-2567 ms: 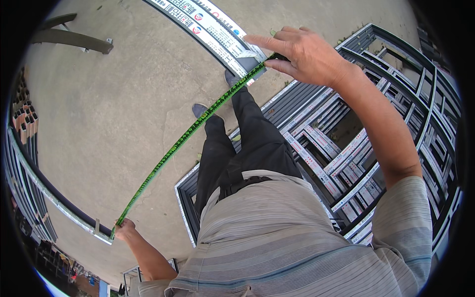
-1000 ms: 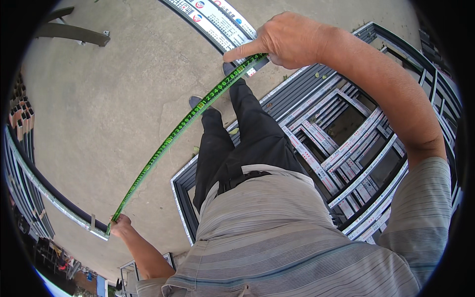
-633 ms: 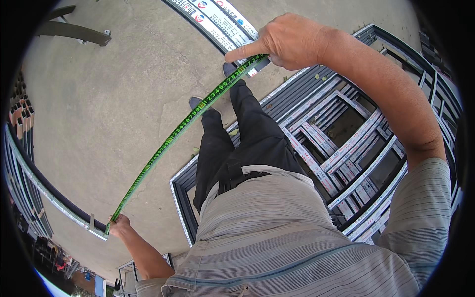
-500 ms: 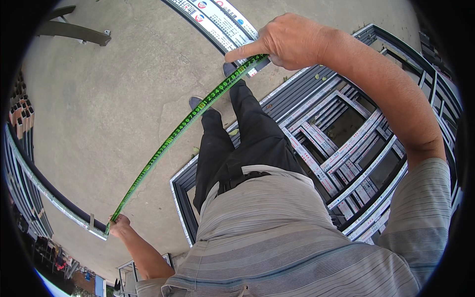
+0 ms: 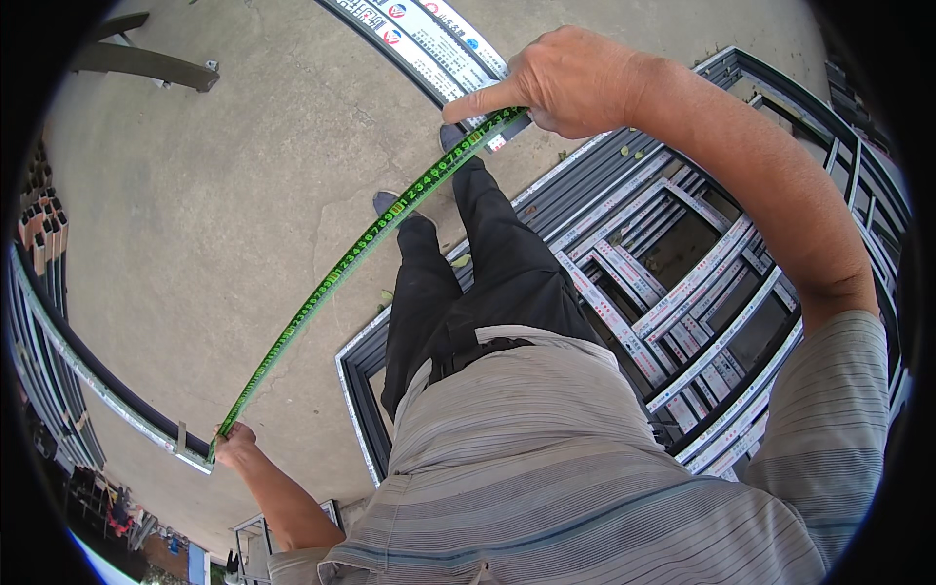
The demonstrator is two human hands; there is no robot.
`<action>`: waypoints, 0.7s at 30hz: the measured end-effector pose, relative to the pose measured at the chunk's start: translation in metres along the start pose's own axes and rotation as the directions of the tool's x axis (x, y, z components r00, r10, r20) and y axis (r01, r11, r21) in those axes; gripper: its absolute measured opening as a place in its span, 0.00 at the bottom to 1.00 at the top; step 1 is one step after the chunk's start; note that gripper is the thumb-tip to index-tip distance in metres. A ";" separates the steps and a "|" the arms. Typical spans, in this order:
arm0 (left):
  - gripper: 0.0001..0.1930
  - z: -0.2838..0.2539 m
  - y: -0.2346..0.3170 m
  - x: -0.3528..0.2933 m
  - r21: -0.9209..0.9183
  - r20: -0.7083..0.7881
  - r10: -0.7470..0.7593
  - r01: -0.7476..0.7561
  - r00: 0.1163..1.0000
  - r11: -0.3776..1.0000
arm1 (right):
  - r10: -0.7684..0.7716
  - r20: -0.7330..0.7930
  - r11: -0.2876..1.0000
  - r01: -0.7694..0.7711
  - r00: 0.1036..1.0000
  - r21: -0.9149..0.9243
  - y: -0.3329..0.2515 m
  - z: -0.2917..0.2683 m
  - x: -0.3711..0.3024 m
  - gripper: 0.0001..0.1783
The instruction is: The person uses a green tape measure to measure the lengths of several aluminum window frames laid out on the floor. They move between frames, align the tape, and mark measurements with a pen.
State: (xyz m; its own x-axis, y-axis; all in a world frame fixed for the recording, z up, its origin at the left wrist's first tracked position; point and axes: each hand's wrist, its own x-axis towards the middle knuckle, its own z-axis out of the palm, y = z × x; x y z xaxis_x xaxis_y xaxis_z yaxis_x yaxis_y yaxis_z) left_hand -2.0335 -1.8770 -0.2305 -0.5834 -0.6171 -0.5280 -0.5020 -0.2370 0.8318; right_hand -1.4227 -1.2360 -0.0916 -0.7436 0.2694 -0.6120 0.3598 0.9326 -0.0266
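A green tape measure is stretched across in front of my body, its blade marked in dark figures. My left hand is closed on its lower left end, beside the corner of a long frame bar. At the upper right, my right hand grips the other end, with the index finger stretched out to the left. That hand rests by the end of a white-filmed frame profile. The tape's case, if it is there, is hidden under my right hand.
Stacked window frames with dark and white-filmed bars lie on the right, close to my legs. A brown curved beam stands at the upper left. Bundled profiles lie along the left edge. My shoes are on the concrete floor.
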 end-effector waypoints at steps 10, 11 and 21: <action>0.10 0.002 -0.002 0.000 0.000 -0.023 0.016 -0.016 1.000 1.000 | -0.021 -0.027 0.999 0.022 0.999 0.034 0.002 0.003 0.001 0.48; 0.09 0.002 -0.002 0.000 -0.002 -0.031 0.021 -0.021 0.999 1.000 | -0.022 -0.015 0.999 0.022 1.000 0.041 0.002 0.003 0.002 0.49; 0.06 0.008 -0.018 -0.035 -0.017 -0.044 0.027 -0.028 0.999 0.999 | -0.008 -0.008 0.999 0.008 1.000 0.036 -0.004 -0.005 -0.005 0.53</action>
State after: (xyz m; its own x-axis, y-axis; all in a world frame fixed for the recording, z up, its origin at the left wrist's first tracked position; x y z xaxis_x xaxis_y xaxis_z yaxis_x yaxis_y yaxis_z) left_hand -2.0091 -1.8452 -0.2284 -0.5682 -0.6559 -0.4970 -0.4745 -0.2324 0.8490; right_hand -1.4231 -1.2395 -0.0844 -0.7509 0.2640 -0.6054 0.3735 0.9257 -0.0597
